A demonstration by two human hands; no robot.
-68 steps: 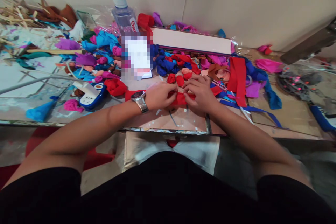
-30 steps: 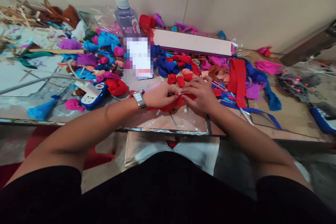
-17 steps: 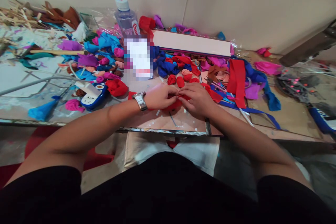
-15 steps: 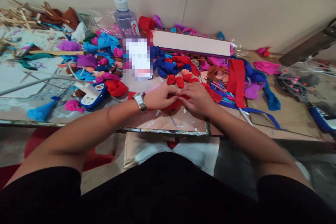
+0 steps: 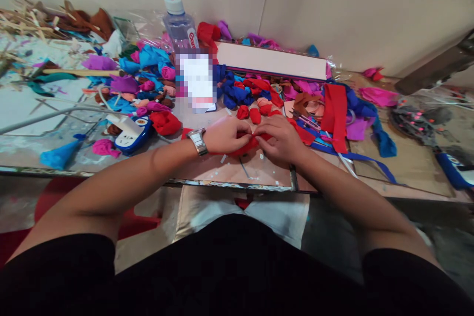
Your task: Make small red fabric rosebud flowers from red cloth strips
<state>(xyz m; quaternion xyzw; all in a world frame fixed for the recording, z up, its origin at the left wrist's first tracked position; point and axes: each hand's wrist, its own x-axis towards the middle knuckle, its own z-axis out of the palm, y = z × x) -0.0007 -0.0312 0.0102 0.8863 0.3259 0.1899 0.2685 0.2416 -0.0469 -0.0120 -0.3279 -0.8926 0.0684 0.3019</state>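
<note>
A strip of red crepe paper (image 5: pixel 247 149) is held low over the table's front part, pinched between the fingers of both hands. My left hand (image 5: pixel 225 136), with a metal watch (image 5: pixel 197 141) on its wrist, is closed on the strip from the left. From the right, my right hand (image 5: pixel 280 139) grips it with thumb and fingers, close to the left fingertips. Part of the strip is hidden by the hands. Just beyond the fingers lie small rolled red paper pieces (image 5: pixel 255 116). A wide red paper strip (image 5: pixel 334 119) lies to the right.
Behind the hands are a phone (image 5: pixel 198 81), a plastic bottle (image 5: pixel 180 24) and a long pale box (image 5: pixel 272 60). Crumpled coloured paper (image 5: pixel 237 94) spreads around them. A blue and white power strip (image 5: pixel 135 134) with a cable sits left. Thin sticks (image 5: pixel 27 22) are heaped at far left.
Both hands stay together on the red crepe paper, with only slight finger movement. The right fingers have shifted a little. The whole view has moved slightly.
</note>
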